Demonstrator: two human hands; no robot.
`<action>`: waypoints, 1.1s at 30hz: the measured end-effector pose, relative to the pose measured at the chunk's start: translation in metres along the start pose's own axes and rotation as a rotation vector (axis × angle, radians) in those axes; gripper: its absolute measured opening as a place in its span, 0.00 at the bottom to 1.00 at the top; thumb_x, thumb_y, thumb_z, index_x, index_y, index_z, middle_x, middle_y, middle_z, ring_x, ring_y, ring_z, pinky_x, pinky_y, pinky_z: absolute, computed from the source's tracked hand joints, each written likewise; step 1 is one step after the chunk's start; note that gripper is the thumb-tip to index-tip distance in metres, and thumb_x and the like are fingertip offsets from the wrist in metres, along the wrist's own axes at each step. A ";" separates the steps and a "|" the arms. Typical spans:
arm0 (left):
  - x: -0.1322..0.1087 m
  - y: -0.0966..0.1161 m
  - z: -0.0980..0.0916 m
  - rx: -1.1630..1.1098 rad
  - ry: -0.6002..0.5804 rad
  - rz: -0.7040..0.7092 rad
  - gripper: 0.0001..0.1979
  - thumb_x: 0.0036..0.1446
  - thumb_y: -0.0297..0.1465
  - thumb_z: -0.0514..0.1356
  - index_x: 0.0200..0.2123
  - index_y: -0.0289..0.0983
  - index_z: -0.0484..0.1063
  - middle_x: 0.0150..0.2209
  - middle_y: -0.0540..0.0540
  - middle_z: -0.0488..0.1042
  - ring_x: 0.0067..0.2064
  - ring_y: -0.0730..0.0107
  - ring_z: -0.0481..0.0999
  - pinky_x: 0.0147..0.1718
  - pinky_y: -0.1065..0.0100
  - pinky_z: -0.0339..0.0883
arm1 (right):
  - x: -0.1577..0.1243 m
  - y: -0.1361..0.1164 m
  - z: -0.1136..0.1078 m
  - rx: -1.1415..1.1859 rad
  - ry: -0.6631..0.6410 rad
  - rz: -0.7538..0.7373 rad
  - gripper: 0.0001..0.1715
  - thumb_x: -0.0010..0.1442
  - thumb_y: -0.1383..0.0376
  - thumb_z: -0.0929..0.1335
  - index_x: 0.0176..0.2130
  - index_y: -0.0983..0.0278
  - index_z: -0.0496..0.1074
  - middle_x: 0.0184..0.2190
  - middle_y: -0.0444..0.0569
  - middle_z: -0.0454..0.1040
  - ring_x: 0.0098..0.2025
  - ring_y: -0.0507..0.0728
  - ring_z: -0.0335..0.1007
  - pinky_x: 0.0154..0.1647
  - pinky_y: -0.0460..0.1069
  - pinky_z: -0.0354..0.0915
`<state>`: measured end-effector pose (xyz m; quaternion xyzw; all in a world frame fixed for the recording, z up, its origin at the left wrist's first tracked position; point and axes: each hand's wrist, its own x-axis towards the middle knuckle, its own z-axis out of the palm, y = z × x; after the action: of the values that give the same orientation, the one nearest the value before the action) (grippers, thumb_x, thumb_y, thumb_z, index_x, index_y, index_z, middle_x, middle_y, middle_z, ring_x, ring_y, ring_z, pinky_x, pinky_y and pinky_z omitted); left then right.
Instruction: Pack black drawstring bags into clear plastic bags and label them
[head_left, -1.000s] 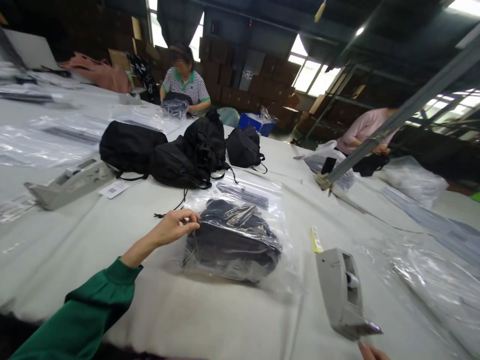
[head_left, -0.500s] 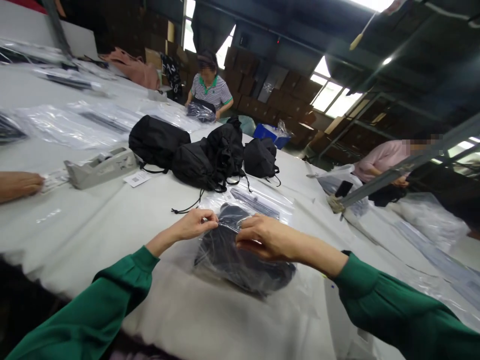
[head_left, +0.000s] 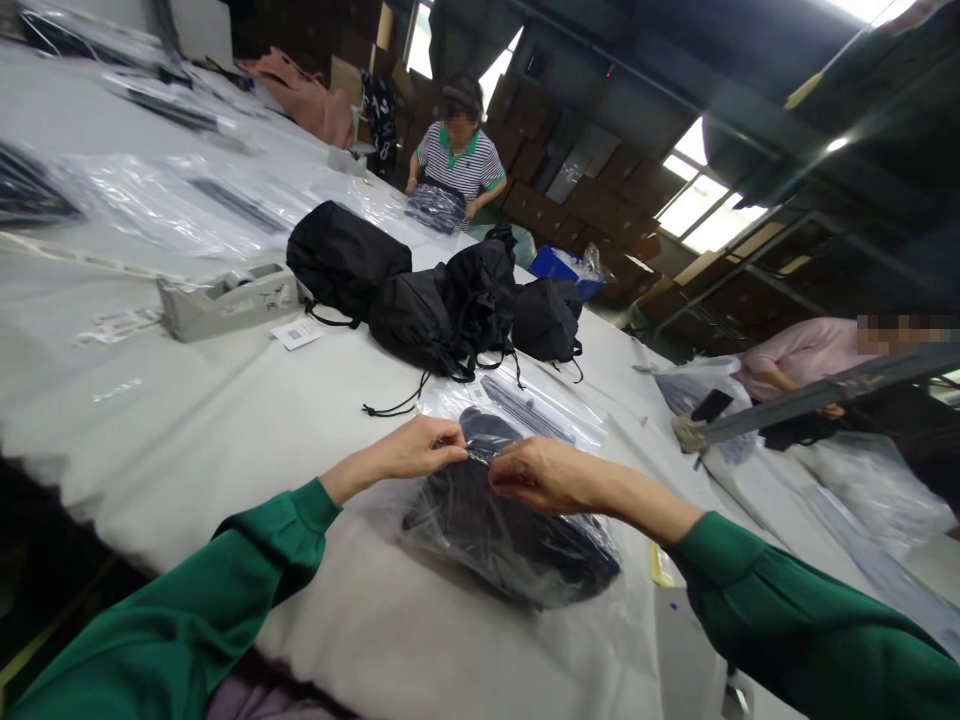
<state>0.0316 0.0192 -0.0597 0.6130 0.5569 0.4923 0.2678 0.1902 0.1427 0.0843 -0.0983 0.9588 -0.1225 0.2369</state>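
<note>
A clear plastic bag (head_left: 517, 545) with a dark, soft item inside lies on the white table in front of me. My left hand (head_left: 427, 447) pinches the bag's gathered upper edge between thumb and fingers. Just to the right, my right hand (head_left: 544, 474) grips the same edge with its fingers curled in. Both hands are close together above the dark bundle, and the exact fold between the fingertips is hard to make out. Beyond the bundle lie flat clear plastic bags (head_left: 581, 415), partly covered by it.
Several black drawstring bags (head_left: 412, 315) sit farther back. Left of them are a grey tape dispenser (head_left: 232, 300) and a white tag (head_left: 298, 332). Across the table, a person in a striped shirt (head_left: 459, 165) handles a bagged item. A metal post (head_left: 795, 397) slants at right, near a person in pink (head_left: 802, 355).
The view has shifted, so most things sit farther right. My hands have drawn closer together along the bag's edge. Another person's hand at far left is out of view.
</note>
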 end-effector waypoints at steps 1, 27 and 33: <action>0.000 0.000 0.000 0.001 0.000 0.002 0.07 0.58 0.33 0.60 0.31 0.36 0.73 0.33 0.49 0.78 0.35 0.70 0.74 0.34 0.72 0.63 | -0.001 -0.001 -0.001 -0.012 -0.007 0.006 0.08 0.63 0.70 0.64 0.35 0.67 0.74 0.28 0.48 0.74 0.30 0.53 0.67 0.33 0.46 0.60; 0.016 0.010 0.020 0.432 -0.074 0.100 0.18 0.48 0.43 0.70 0.34 0.38 0.71 0.35 0.47 0.74 0.38 0.60 0.73 0.33 0.66 0.60 | 0.022 -0.004 -0.003 -0.388 -0.114 0.039 0.07 0.57 0.72 0.67 0.34 0.66 0.76 0.32 0.53 0.77 0.34 0.57 0.71 0.35 0.49 0.59; 0.018 0.012 0.016 0.381 -0.105 0.093 0.18 0.47 0.43 0.71 0.34 0.39 0.70 0.34 0.50 0.74 0.38 0.62 0.73 0.33 0.67 0.58 | 0.016 0.006 -0.016 -0.265 -0.191 0.087 0.12 0.59 0.74 0.65 0.36 0.62 0.77 0.29 0.48 0.77 0.32 0.54 0.70 0.31 0.46 0.56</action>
<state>0.0494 0.0374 -0.0500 0.7026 0.5962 0.3572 0.1528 0.1678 0.1475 0.0895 -0.0982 0.9431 0.0255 0.3167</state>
